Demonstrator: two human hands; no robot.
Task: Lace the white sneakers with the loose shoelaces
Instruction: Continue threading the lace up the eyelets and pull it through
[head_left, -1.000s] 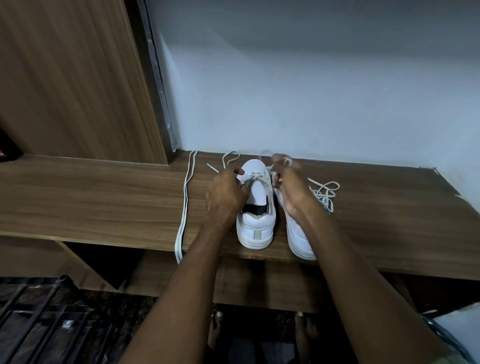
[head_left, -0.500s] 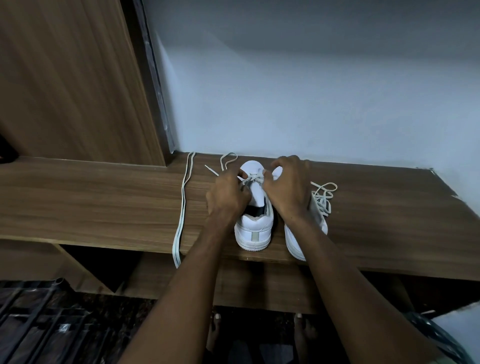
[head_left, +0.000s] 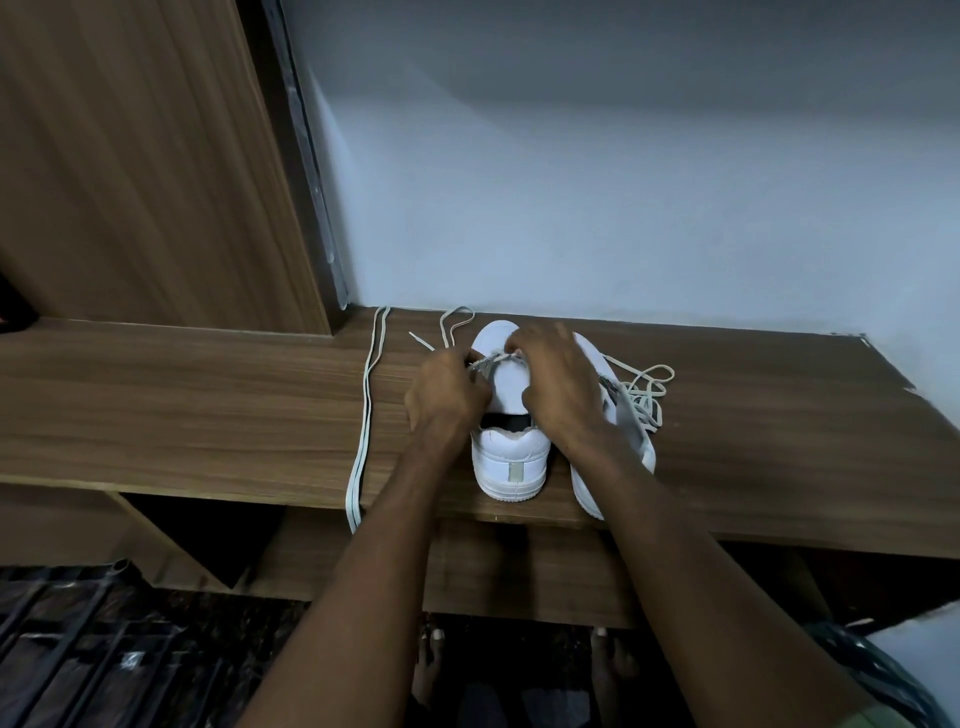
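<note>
1. Two white sneakers stand side by side on the wooden desk (head_left: 208, 415), heels toward the camera, toes toward the pale wall (head_left: 623, 182).
2. Left sneaker (head_left: 511, 457): upright, heel tab visible, heel near the desk's front edge. Right sneaker (head_left: 631, 431): just beside it, largely covered by the right forearm.
3. Left hand (head_left: 444, 402): fingers curled, pinching a shoelace (head_left: 491, 359) at the left side of the left sneaker's eyelet area.
4. Right hand (head_left: 563, 384): reaches across over the left sneaker, fingertips curled onto the same lace at the upper eyelets; exact grip blurred, but appears to be pinching.
5. The free end of that lace (head_left: 452, 325) loops on the desk behind the left hand.
6. A second loose shoelace (head_left: 366, 410) lies doubled in a long straight run to the left of the sneakers, its near end hanging over the desk's front edge.
7. A tangled lace (head_left: 644, 389) lies at the right sneaker's right side.
8. A wooden panel (head_left: 130, 156) rises at upper left.
</note>
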